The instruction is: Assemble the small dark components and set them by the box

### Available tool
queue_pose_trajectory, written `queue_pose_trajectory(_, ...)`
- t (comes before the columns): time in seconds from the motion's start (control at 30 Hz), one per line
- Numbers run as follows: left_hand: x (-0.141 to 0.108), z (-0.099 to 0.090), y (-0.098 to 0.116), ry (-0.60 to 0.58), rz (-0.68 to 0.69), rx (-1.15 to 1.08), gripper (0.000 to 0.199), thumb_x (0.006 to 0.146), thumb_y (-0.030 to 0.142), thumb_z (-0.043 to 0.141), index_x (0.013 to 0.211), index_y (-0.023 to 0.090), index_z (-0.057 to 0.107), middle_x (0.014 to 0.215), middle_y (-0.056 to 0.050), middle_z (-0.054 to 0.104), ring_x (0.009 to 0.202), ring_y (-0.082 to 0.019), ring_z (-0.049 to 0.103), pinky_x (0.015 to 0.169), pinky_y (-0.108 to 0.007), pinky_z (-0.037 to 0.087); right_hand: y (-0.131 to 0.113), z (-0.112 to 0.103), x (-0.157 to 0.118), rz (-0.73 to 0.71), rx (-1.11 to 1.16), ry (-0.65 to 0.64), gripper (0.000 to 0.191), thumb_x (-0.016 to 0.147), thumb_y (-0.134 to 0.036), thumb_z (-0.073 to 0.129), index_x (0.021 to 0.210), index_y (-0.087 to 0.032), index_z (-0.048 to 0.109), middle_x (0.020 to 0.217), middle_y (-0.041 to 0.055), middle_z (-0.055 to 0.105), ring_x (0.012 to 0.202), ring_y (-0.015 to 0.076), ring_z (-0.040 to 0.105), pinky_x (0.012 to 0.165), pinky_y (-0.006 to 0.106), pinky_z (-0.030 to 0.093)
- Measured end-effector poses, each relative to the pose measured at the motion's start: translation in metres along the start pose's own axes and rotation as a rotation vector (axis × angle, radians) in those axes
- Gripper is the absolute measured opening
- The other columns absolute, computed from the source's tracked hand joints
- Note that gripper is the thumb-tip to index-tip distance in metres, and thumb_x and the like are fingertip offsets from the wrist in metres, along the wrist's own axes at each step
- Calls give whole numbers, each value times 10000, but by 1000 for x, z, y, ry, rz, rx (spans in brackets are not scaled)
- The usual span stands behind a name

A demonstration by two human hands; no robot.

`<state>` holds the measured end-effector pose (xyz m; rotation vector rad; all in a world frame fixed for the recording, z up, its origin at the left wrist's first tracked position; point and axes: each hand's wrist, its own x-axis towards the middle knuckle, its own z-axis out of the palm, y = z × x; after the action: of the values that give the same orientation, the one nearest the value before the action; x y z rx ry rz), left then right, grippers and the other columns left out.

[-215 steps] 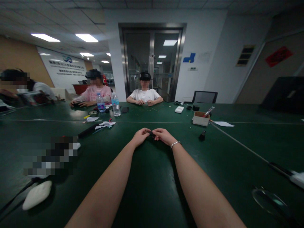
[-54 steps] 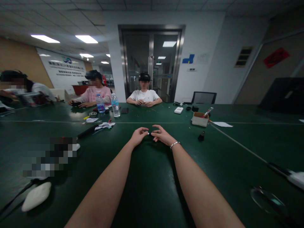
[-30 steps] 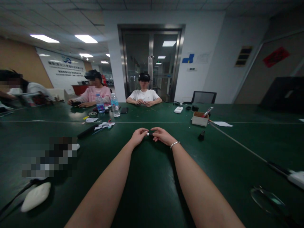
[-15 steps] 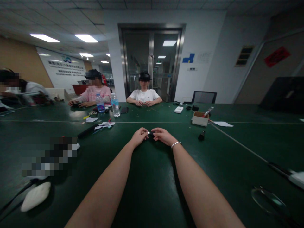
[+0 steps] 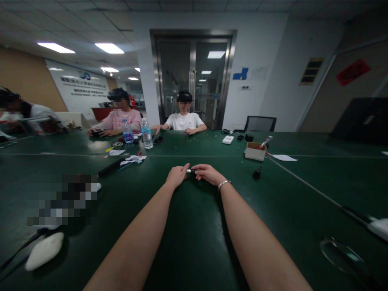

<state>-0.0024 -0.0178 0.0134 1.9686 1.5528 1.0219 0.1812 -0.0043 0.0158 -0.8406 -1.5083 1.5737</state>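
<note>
A small dark stick-like piece with a shiny silver end [image 5: 189, 171] lies between my two hands, low over the green table. My right hand [image 5: 206, 173], with a silver bangle at its wrist, pinches the dark part. At the silver end, my left hand [image 5: 177, 176] is closed around the tip, its thumb showing on top. Fingers cover much of the piece, and its exact kind is too small to make out. To the right of my right hand a small black object [image 5: 257, 173] stands on the table.
A small box [image 5: 255, 151] holding items is beyond on the right, near a white device [image 5: 228, 140]. Eyeglasses [image 5: 344, 254] rest at the near right. Water bottles [image 5: 147, 135] stand far left, before seated people. A white mouse-like object [image 5: 45, 251] lies near left.
My left thumb has shifted up and a little more of the silver end shows. My right hand has hardly moved. Across the table, a person has stretched one arm out toward a dark phone.
</note>
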Motion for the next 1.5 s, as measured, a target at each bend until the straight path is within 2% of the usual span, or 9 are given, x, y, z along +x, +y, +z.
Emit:
queue_pose_trajectory(0.13, 2, 2, -1, 8, -25, -17, 628, 863, 597, 226, 567, 185, 594, 572, -45, 609, 560, -178, 564, 604, -284, 379, -2, 1, -1, -5, 3, -1, 253, 744, 5, 566, 964, -95, 641, 660, 15, 627, 513, 61, 561, 542, 180, 502)
queue_pose_trajectory(0.2, 4, 5, -3, 17, -39, -77, 595, 876, 572, 227, 658, 184, 622, 617, -40, 625, 566, -171, 574, 613, -286, 394, -1, 1, -1, -7, 7, 3, 250, 749, 6, 559, 965, -93, 635, 648, 15, 627, 511, 62, 563, 540, 177, 502)
queue_pose_trajectory(0.37, 12, 8, -15, 64, 33, -330, 301, 820, 414, 496, 997, 195, 601, 894, -46, 654, 754, -158, 615, 652, -263, 432, 1, 0, 1, -3, 29, 42, 230, 755, 8, 551, 943, -99, 632, 618, 14, 625, 497, 65, 563, 522, 172, 497)
queue_pose_trajectory(0.47, 14, 6, -20, 39, 96, -458, 348, 736, 332, 621, 1041, 170, 578, 956, -72, 643, 840, -165, 609, 703, -267, 451, 1, 0, 2, 9, 46, 61, 217, 767, 11, 534, 931, -98, 627, 623, 20, 628, 498, 65, 569, 517, 167, 495)
queue_pose_trajectory(0.57, 13, 4, -20, 19, 122, -471, 357, 715, 318, 645, 1029, 159, 590, 858, -55, 643, 744, -147, 607, 702, -278, 459, 2, 0, 2, 9, 45, 62, 219, 768, 15, 533, 933, -96, 624, 633, 21, 632, 502, 64, 573, 518, 163, 495)
queue_pose_trajectory(0.73, 13, 6, -20, 11, 82, -415, 313, 743, 383, 608, 971, 170, 625, 753, -24, 622, 587, -114, 561, 591, -255, 445, 2, -1, 2, 10, 14, 38, 208, 771, -3, 550, 947, -89, 622, 607, 13, 624, 491, 62, 563, 515, 162, 492)
queue_pose_trajectory(0.97, 15, 8, -22, -60, 32, -385, 284, 787, 395, 548, 896, 142, 617, 664, -15, 607, 562, -105, 547, 569, -241, 438, 2, 0, 2, -7, -6, 20, 217, 743, -10, 598, 938, -99, 632, 658, 11, 630, 510, 58, 559, 539, 173, 501)
queue_pose_trajectory(1.27, 14, 10, -20, -41, 18, -358, 230, 803, 361, 525, 849, 147, 596, 633, -12, 616, 537, -109, 560, 569, -245, 442, 4, -1, 3, -21, -20, 12, 220, 718, -33, 645, 928, -99, 645, 693, 10, 624, 523, 49, 544, 542, 175, 489)
queue_pose_trajectory(1.5, 9, 8, -13, 17, 14, -249, 326, 803, 476, 498, 752, 164, 576, 662, -20, 637, 590, -131, 594, 608, -257, 445, 3, 0, 1, -34, -33, 5, 238, 714, -30, 642, 941, -99, 643, 712, 11, 626, 535, 46, 542, 557, 177, 490)
